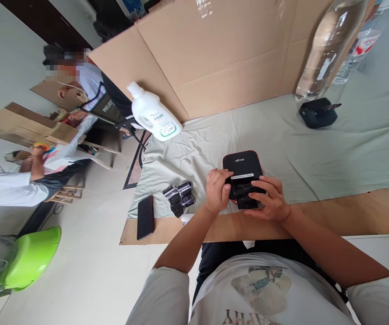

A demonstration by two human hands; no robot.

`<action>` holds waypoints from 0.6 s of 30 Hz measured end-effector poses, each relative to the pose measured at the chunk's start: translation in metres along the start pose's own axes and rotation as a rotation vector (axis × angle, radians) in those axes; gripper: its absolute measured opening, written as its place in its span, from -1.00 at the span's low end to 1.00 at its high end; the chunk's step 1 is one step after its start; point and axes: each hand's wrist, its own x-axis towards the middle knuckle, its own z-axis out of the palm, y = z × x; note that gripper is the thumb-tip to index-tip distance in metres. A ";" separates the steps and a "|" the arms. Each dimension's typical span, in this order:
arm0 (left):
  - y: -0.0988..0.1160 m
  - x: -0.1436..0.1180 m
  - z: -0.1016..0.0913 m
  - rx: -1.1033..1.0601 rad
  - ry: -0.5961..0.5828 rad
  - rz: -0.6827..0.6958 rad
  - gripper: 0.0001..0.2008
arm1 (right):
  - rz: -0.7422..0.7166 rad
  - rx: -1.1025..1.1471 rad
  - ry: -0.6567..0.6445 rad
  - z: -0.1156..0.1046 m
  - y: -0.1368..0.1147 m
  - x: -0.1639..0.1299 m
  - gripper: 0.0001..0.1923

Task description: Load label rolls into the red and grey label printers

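Note:
A small black printer-like device with a red rim and a white label strip lies on the pale green cloth. My left hand grips its near left edge with fingers curled. My right hand holds a dark part at the device's near end, fingers wrapped over it. Two shiny black rolls lie just left of my left hand. A black phone rests further left, near the table's corner.
A white detergent bottle lies at the cloth's far left. A clear water bottle and a dark blue device stand at far right before a cardboard wall. Two people sit at left near a green stool.

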 end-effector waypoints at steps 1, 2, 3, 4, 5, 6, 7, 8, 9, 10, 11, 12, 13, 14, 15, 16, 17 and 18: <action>0.000 -0.006 0.002 0.015 0.008 0.006 -0.52 | 0.027 0.001 -0.021 0.000 0.001 0.000 -0.51; 0.000 -0.012 0.005 0.025 0.022 0.007 -0.52 | 0.054 0.007 -0.035 0.001 0.001 0.001 -0.47; -0.001 -0.016 0.008 0.030 0.040 0.005 -0.51 | 0.077 0.016 -0.038 0.001 0.002 0.003 -0.40; -0.001 -0.019 0.012 0.031 0.062 0.003 -0.51 | 0.092 0.028 -0.031 0.002 0.003 0.005 -0.32; -0.002 -0.022 0.016 0.026 0.088 -0.001 -0.51 | 0.100 0.037 -0.019 0.002 0.004 0.007 -0.24; -0.002 -0.024 0.020 0.018 0.120 -0.003 -0.52 | 0.108 0.038 -0.008 0.002 0.005 0.009 -0.17; -0.002 -0.025 0.024 0.008 0.158 -0.003 -0.53 | 0.121 0.031 -0.004 0.002 0.005 0.011 -0.12; -0.003 -0.026 0.028 -0.002 0.197 -0.004 -0.54 | 0.143 0.016 -0.010 0.003 0.006 0.012 -0.10; -0.003 -0.026 0.031 -0.011 0.232 -0.005 -0.55 | 0.169 -0.005 -0.022 0.003 0.006 0.012 -0.10; -0.003 -0.026 0.034 -0.017 0.263 -0.009 -0.56 | 0.196 -0.030 -0.038 0.003 0.007 0.012 -0.11; -0.003 -0.027 0.036 -0.021 0.288 -0.013 -0.57 | 0.216 -0.054 -0.051 0.004 0.007 0.011 -0.12; -0.004 -0.027 0.037 -0.022 0.304 -0.017 -0.57 | 0.223 -0.073 -0.057 0.004 0.007 0.010 -0.13; -0.004 -0.027 0.038 -0.020 0.313 -0.021 -0.58 | 0.215 -0.084 -0.055 0.005 0.008 0.009 -0.14; -0.004 -0.027 0.039 -0.016 0.318 -0.023 -0.58 | 0.201 -0.087 -0.047 0.005 0.008 0.008 -0.15; -0.004 -0.027 0.039 -0.013 0.318 -0.025 -0.59 | 0.188 -0.083 -0.038 0.006 0.009 0.007 -0.16; -0.004 -0.028 0.039 -0.012 0.317 -0.027 -0.59 | 0.184 -0.075 -0.034 0.007 0.009 0.007 -0.17; -0.004 -0.028 0.040 -0.017 0.315 -0.031 -0.60 | 0.190 -0.064 -0.036 0.007 0.010 0.006 -0.18; -0.005 -0.029 0.040 -0.030 0.316 -0.036 -0.60 | 0.200 -0.049 -0.036 0.007 0.010 0.005 -0.19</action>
